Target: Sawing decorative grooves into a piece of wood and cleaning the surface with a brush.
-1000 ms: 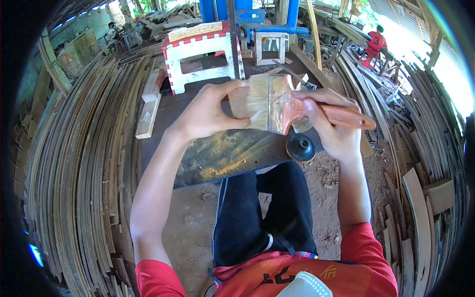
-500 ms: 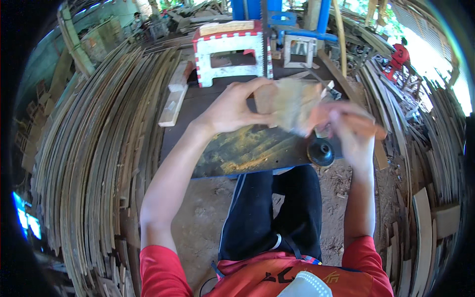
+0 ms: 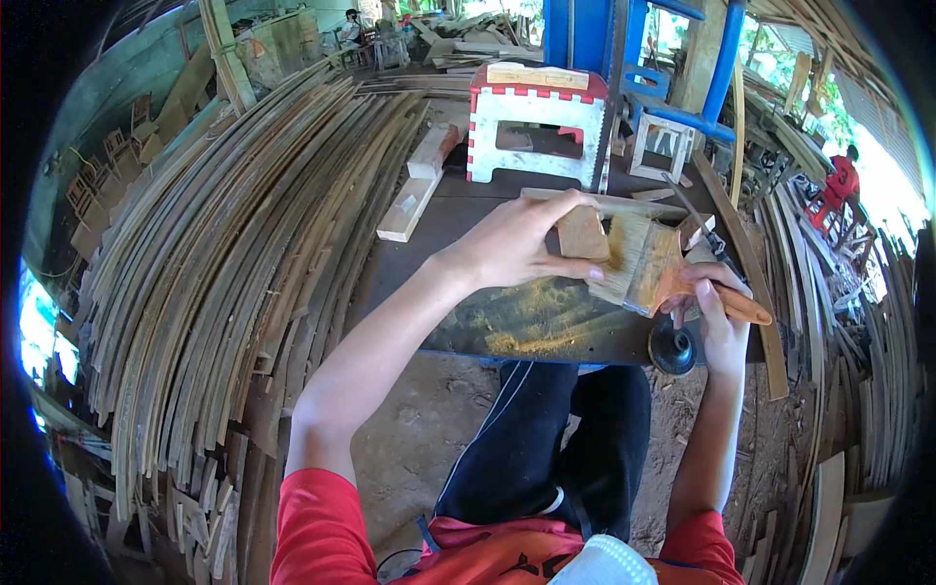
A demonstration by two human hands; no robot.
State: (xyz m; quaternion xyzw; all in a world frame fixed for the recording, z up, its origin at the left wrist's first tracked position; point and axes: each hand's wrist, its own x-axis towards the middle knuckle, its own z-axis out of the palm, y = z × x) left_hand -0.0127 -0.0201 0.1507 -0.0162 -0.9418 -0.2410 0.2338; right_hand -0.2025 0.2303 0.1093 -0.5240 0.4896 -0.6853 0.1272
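Observation:
My left hand [image 3: 531, 241] grips a small wooden block [image 3: 583, 237] between thumb and fingers, raised over the dark work table [image 3: 409, 283]. In my right hand [image 3: 717, 312] is a wide paint brush [image 3: 643, 263], held by its orange-brown handle. The pale bristles point left, right up against the block's side. Sawdust [image 3: 531, 330] lies scattered on the table beneath my hands. A round black knob [image 3: 672, 348] sits at the table's front edge, just below my right wrist.
A tall saw blade [image 3: 612, 93] stands upright behind my hands, beside a red and white step stool [image 3: 536, 132]. Wood offcuts [image 3: 409, 207] lie left on the table. Long strips of timber [image 3: 224, 263] are stacked at left. A person in red [image 3: 838, 185] is far right.
The view has swung left, so everything sits further right and lower. The brush was blurred by motion and now shows sharply, with both hands still holding their things.

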